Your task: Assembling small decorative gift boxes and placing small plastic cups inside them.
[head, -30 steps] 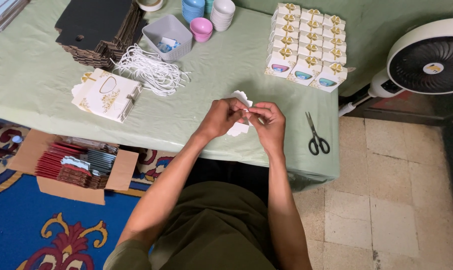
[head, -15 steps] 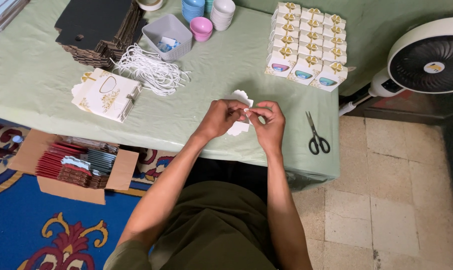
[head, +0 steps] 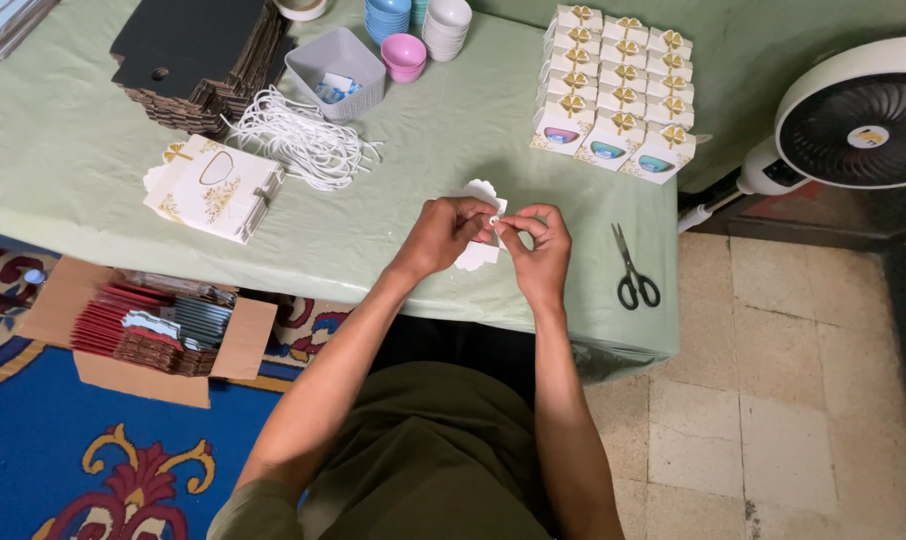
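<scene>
My left hand (head: 451, 232) and right hand (head: 539, 245) both pinch the white scalloped card (head: 478, 250) left of the scissors (head: 633, 270), scalloped edge pointing away; nothing has shifted since.

table (head: 93, 190), green cloth | scissors (head: 633, 270) | gift boxes (head: 613, 90) | cords (head: 298, 140), perhaps

Home craft table (head: 93, 190) (gift boxes (head: 618, 90), rug (head: 33, 470), fan (head: 858, 115))

Even soft indoor light, faint shadows, sharp focus, slight edge distortion
</scene>
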